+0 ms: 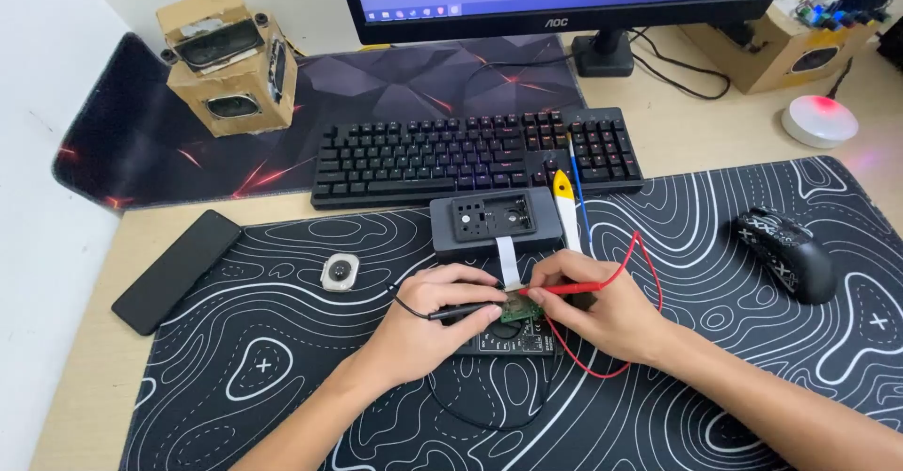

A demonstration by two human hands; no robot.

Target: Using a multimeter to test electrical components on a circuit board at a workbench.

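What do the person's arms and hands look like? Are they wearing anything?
Both arms are bare, with no sleeves in view. The left hand and right hand wear no gloves, and no rings, watch or bracelets show. The fingernails are short and unpainted.

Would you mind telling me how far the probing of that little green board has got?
Done: the grey housing lies opened, and its white ribbon runs down to the small green board. In hand: the left hand holds the black probe and the right hand the red probe, both tips at the board. Left: the housing is not closed again, and the yellow-tipped tool lies beside it.
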